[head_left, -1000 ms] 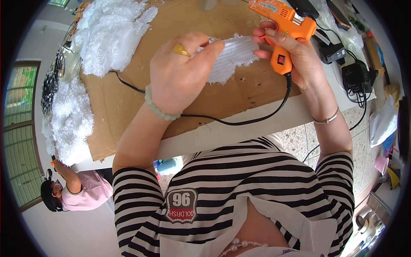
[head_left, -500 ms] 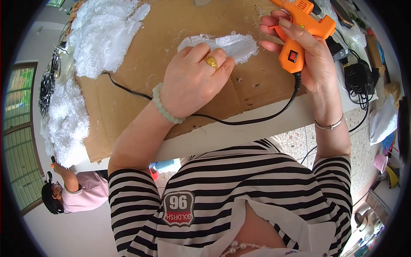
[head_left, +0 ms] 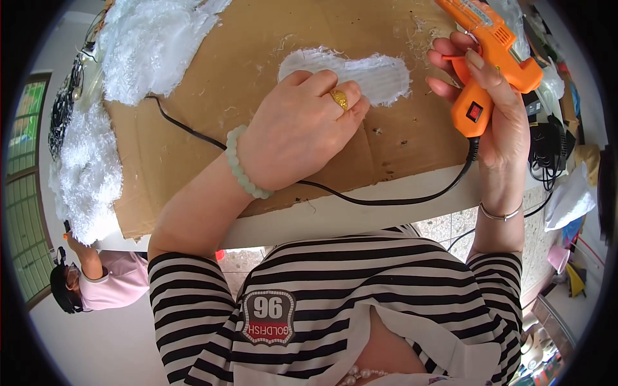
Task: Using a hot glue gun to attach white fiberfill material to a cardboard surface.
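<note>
In my right hand is an orange hot glue gun, its nozzle end pointing away from me toward the top edge. My thumb lies along its handle and my fingers curl by the trigger. A white, sole-shaped piece of fabric with frayed, fuzzy edges lies on a brown cardboard sheet. Over the near-left edge of that piece, my left hand is closed with the fingers curled under. Its fingertips are hidden, so whatever they pinch cannot be made out.
White fluffy fabric pieces are heaped at the left, with another pile at the table's left edge. A black cord runs from the glue gun under my left wrist. Black adapters and cables lie at the right. A person in pink works at lower left.
The glue gun and my right hand have shifted right and a little nearer. My left hand has moved slightly right, and more of the white fabric piece shows.
</note>
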Demonstrator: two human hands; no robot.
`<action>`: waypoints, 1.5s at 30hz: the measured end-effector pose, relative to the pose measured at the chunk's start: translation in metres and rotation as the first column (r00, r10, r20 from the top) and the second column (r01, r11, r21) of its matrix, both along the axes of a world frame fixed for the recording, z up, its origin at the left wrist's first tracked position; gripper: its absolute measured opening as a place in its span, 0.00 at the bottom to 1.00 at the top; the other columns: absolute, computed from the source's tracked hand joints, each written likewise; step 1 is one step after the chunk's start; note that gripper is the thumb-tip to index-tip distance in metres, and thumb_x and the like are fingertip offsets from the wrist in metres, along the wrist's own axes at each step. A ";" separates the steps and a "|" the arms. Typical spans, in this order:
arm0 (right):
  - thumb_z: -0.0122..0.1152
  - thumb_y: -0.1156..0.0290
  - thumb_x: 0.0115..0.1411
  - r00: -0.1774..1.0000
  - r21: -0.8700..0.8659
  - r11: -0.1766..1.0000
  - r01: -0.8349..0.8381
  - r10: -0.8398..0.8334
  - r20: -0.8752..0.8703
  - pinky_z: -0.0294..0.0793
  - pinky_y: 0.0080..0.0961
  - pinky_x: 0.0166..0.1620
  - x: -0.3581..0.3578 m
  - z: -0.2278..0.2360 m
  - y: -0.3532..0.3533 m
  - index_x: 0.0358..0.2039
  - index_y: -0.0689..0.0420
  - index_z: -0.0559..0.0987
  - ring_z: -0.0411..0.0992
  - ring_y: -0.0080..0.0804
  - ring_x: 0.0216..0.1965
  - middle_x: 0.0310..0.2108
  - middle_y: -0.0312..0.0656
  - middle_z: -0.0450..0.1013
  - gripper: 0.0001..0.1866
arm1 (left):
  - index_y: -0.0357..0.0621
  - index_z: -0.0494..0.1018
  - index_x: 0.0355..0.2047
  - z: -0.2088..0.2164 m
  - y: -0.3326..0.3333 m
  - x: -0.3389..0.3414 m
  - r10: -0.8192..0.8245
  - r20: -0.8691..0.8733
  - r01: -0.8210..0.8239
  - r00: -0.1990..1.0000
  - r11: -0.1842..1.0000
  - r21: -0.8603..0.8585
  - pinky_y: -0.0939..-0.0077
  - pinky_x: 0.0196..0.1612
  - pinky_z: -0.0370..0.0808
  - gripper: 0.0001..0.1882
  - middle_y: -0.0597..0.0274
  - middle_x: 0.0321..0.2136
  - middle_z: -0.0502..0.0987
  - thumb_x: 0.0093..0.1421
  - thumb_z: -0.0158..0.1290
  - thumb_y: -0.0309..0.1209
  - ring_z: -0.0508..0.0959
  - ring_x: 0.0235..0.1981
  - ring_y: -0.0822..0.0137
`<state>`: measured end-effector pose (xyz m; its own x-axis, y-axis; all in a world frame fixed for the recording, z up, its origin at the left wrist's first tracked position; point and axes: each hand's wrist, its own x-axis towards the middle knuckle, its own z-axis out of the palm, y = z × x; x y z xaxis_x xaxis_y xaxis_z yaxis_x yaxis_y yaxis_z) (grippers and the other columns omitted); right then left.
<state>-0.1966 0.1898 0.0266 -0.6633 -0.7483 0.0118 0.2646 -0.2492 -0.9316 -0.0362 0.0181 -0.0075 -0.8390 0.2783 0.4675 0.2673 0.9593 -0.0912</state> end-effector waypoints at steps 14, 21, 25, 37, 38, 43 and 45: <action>0.55 0.70 0.56 0.999 0.093 0.995 0.041 -0.044 0.031 0.78 0.30 0.40 0.008 0.000 -0.006 0.45 0.67 0.71 0.73 0.37 0.42 0.39 0.50 0.73 0.18 | 0.38 0.74 0.31 0.011 -0.001 0.008 0.038 0.088 -0.036 0.995 0.999 -0.033 0.74 0.32 0.71 0.12 0.63 0.28 0.70 0.44 0.52 0.25 0.70 0.29 0.67; 0.54 0.70 0.57 0.998 0.108 0.993 0.050 -0.053 0.026 0.78 0.31 0.40 0.009 0.001 -0.006 0.46 0.68 0.70 0.73 0.38 0.42 0.39 0.50 0.73 0.19 | 0.37 0.74 0.28 0.007 0.003 0.008 -0.004 0.013 0.005 1.000 0.999 -0.053 0.76 0.29 0.69 0.10 0.65 0.26 0.68 0.42 0.53 0.26 0.67 0.27 0.69; 0.54 0.70 0.57 0.998 0.099 0.994 0.048 -0.051 0.027 0.78 0.31 0.40 0.008 0.000 -0.005 0.46 0.67 0.70 0.73 0.38 0.42 0.39 0.50 0.73 0.18 | 0.38 0.74 0.30 0.012 0.002 0.007 -0.011 0.062 0.014 0.998 0.998 -0.057 0.76 0.30 0.69 0.12 0.65 0.27 0.68 0.42 0.53 0.26 0.68 0.27 0.69; 0.55 0.71 0.56 0.999 0.068 0.998 0.000 -0.003 0.040 0.77 0.34 0.43 0.001 -0.006 -0.007 0.45 0.67 0.70 0.73 0.38 0.43 0.40 0.50 0.72 0.18 | 0.38 0.73 0.33 0.012 0.001 0.007 0.017 0.175 -0.017 0.984 1.000 -0.001 0.73 0.35 0.71 0.14 0.64 0.29 0.70 0.43 0.52 0.26 0.70 0.30 0.67; 0.54 0.71 0.57 0.999 0.077 0.997 -0.016 0.014 0.032 0.77 0.35 0.45 0.000 -0.007 -0.007 0.47 0.67 0.70 0.72 0.40 0.44 0.41 0.51 0.72 0.19 | 0.38 0.73 0.33 0.011 0.001 0.007 0.020 0.163 -0.019 0.986 1.000 -0.004 0.74 0.35 0.71 0.14 0.64 0.29 0.70 0.43 0.52 0.26 0.70 0.30 0.67; 0.53 0.72 0.57 0.998 0.083 0.996 -0.033 0.029 0.050 0.76 0.36 0.46 0.002 -0.011 -0.010 0.46 0.66 0.70 0.73 0.39 0.43 0.40 0.50 0.72 0.18 | 0.39 0.75 0.25 0.002 -0.003 0.004 -0.019 -0.008 0.019 1.000 1.000 0.001 0.77 0.25 0.67 0.06 0.65 0.24 0.71 0.44 0.54 0.26 0.68 0.25 0.70; 0.53 0.72 0.57 0.998 0.086 0.996 -0.037 0.032 0.052 0.75 0.37 0.47 0.001 -0.012 -0.010 0.46 0.66 0.70 0.73 0.39 0.43 0.40 0.50 0.73 0.17 | 0.40 0.73 0.35 0.009 0.000 0.006 0.018 0.115 -0.016 0.993 1.000 -0.018 0.74 0.34 0.71 0.15 0.63 0.29 0.69 0.43 0.52 0.26 0.71 0.30 0.66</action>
<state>-0.1958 0.1796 0.0149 -0.6351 -0.7675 -0.0870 0.3193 -0.1583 -0.9343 -0.0298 0.0184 0.0018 -0.8918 0.2704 0.3628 0.2607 0.9624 -0.0766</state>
